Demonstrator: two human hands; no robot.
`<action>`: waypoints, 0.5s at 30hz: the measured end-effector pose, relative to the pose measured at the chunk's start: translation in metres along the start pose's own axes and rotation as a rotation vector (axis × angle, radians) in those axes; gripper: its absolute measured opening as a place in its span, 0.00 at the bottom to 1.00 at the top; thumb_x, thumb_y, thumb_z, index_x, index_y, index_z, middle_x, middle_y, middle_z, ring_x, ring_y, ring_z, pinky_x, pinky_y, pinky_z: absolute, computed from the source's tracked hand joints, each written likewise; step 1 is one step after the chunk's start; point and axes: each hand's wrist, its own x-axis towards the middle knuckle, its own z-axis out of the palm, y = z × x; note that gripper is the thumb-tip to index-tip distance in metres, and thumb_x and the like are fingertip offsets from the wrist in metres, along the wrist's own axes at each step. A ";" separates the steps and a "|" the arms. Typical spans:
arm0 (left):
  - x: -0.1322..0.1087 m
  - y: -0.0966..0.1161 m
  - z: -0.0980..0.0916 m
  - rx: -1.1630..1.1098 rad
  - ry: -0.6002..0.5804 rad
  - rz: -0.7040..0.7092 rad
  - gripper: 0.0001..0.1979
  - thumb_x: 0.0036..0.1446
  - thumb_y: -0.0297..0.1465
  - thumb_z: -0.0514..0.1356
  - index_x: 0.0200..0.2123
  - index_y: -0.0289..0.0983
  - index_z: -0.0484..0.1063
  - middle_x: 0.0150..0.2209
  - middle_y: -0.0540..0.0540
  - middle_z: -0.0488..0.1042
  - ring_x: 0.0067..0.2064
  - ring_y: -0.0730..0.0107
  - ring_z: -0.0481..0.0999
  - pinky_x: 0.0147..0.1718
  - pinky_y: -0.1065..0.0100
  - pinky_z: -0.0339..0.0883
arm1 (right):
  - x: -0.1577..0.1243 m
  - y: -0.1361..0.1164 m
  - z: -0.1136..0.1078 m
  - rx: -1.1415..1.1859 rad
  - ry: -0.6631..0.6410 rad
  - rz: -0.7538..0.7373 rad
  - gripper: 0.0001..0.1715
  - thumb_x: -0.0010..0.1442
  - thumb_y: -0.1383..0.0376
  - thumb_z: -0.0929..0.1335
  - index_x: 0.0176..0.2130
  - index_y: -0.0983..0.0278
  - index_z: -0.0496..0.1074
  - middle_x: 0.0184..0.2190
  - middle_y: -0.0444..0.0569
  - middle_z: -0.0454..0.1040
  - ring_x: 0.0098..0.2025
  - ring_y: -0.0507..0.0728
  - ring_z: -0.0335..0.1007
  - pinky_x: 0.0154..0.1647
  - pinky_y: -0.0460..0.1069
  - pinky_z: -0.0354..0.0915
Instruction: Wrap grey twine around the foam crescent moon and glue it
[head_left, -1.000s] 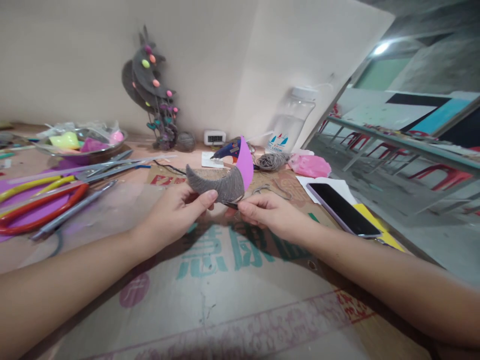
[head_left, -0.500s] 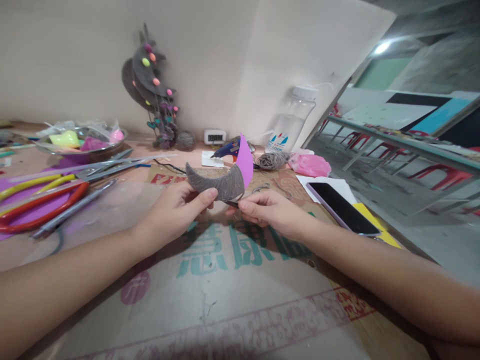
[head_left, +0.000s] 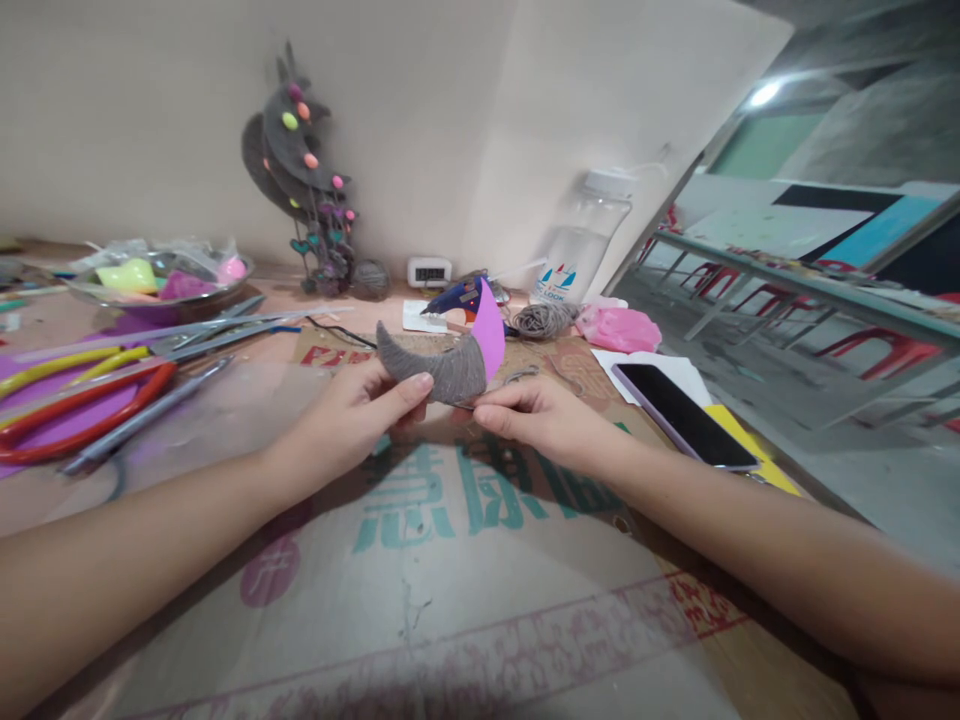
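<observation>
Pale pink, the desk runs in front of the clear water bottle, with printed cardboard laid over it. Ahead and left of the bottle, the left hand grips a crescent raised above the cardboard; the right hand is pinched at its lower edge, on what is too small to tell. Grey yarn covers most of the crescent, apparently past halfway; its purple tip, on the bottle's side, remains unwrapped.

Purple crescent, mostly wrapped in gray yarn, bare tip up
</observation>
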 end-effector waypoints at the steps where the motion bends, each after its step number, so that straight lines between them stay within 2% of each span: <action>1: 0.000 -0.001 0.000 -0.019 -0.012 -0.008 0.17 0.58 0.39 0.52 0.21 0.36 0.63 0.20 0.53 0.63 0.24 0.74 0.62 0.23 0.72 0.56 | 0.000 0.000 0.000 -0.020 0.004 -0.006 0.21 0.55 0.53 0.66 0.34 0.67 0.78 0.23 0.43 0.67 0.27 0.49 0.58 0.28 0.45 0.55; 10: 0.001 0.000 0.000 -0.028 -0.024 -0.024 0.16 0.58 0.39 0.53 0.21 0.36 0.64 0.20 0.52 0.64 0.24 0.73 0.63 0.23 0.72 0.56 | 0.001 0.004 -0.001 -0.029 -0.006 -0.023 0.19 0.55 0.54 0.66 0.36 0.65 0.78 0.32 0.46 0.76 0.35 0.54 0.68 0.38 0.48 0.62; 15: 0.001 0.000 -0.001 0.023 -0.028 -0.012 0.18 0.58 0.39 0.52 0.19 0.36 0.64 0.19 0.52 0.63 0.23 0.74 0.62 0.22 0.72 0.55 | 0.001 0.003 0.000 -0.032 -0.016 -0.045 0.17 0.56 0.56 0.66 0.35 0.65 0.78 0.32 0.46 0.76 0.34 0.54 0.69 0.37 0.47 0.63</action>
